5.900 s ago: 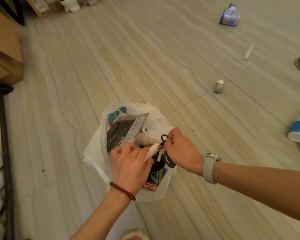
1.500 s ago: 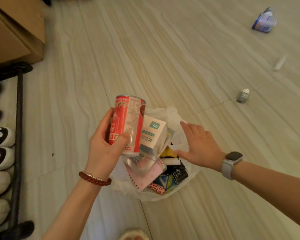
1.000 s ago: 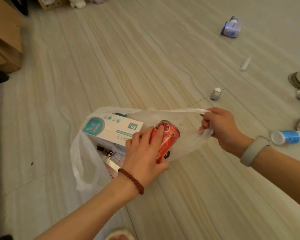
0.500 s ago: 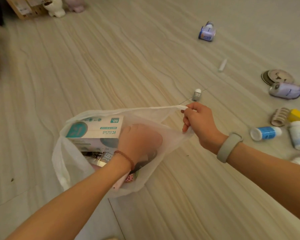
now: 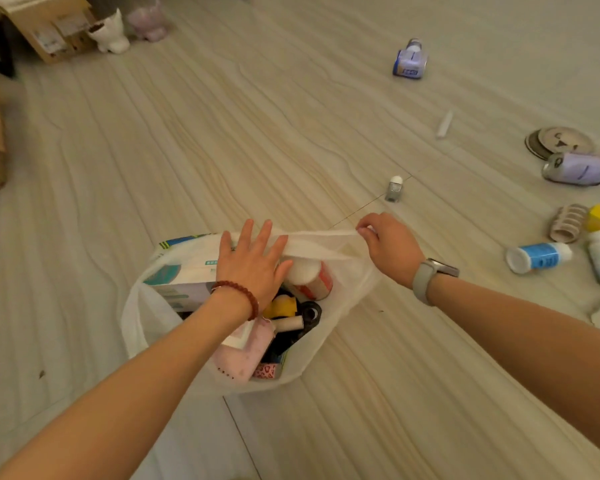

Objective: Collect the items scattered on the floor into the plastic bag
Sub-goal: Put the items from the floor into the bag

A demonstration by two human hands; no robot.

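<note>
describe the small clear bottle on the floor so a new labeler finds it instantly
Start at the white plastic bag whose rim the right hand pinches. Just beyond that hand, by the thin floor seam, stands the small clear bottle. It is upright, alone, glassy with a white cap, unlike the larger labelled bottles lying at the right edge.

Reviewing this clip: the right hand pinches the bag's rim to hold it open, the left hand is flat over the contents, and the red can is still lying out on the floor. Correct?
Not quite. The red can is already inside the plastic bag, beside the left hand, not on the floor. The head view shows it. The rest holds: the right hand pinches the rim and the left hand is flat.
</note>
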